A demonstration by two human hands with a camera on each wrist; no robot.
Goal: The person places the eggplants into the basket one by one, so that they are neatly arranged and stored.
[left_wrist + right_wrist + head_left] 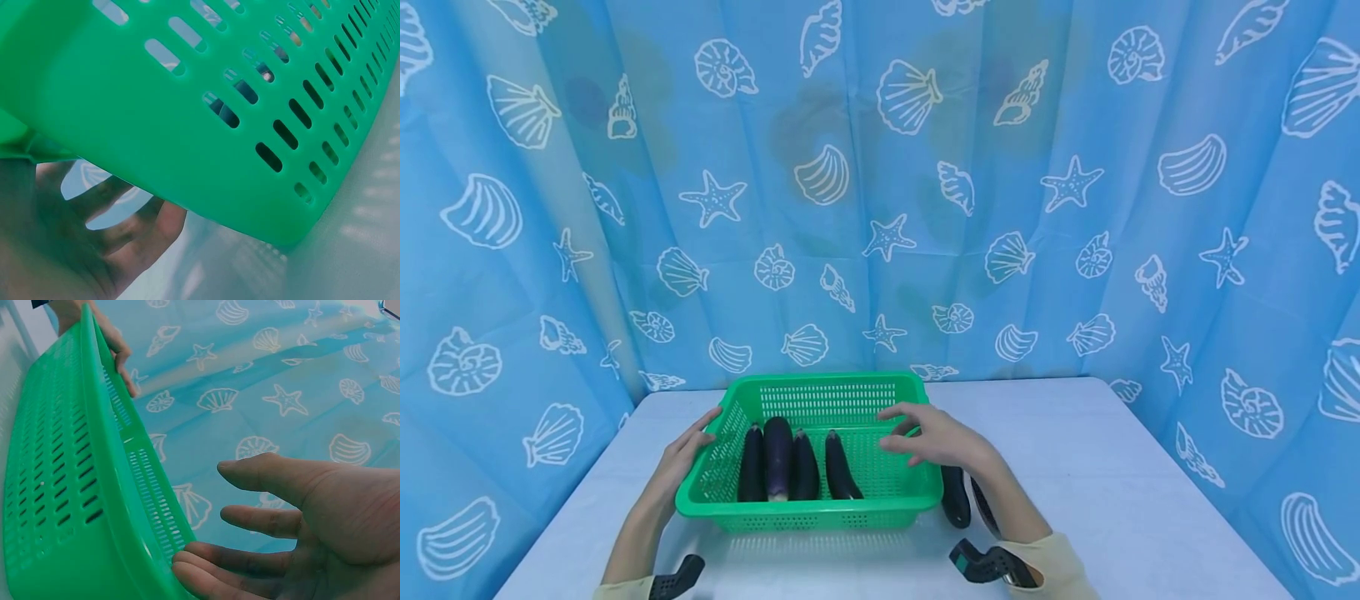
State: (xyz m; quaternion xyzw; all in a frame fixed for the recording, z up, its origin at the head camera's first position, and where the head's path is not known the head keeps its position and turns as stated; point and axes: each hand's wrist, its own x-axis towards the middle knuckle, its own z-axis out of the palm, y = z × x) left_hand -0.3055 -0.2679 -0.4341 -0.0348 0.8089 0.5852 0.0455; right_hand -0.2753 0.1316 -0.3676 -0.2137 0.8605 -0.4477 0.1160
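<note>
A green plastic basket with slotted walls stands on the table, several dark eggplants lying in its left and middle part. My left hand holds the basket's left rim; in the left wrist view its fingers spread along the outside of the wall. Over the basket's right side hovers my right hand, empty, its fingers apart and loosely bent. In the right wrist view, the lower fingertips overlap the rim. Outside the basket on the right lie two more eggplants, one partly hidden by my right forearm.
The table has a white cover. Behind and on both sides hangs a blue curtain with white shell and starfish prints. A black strap device sits on each wrist, beside light sleeves.
</note>
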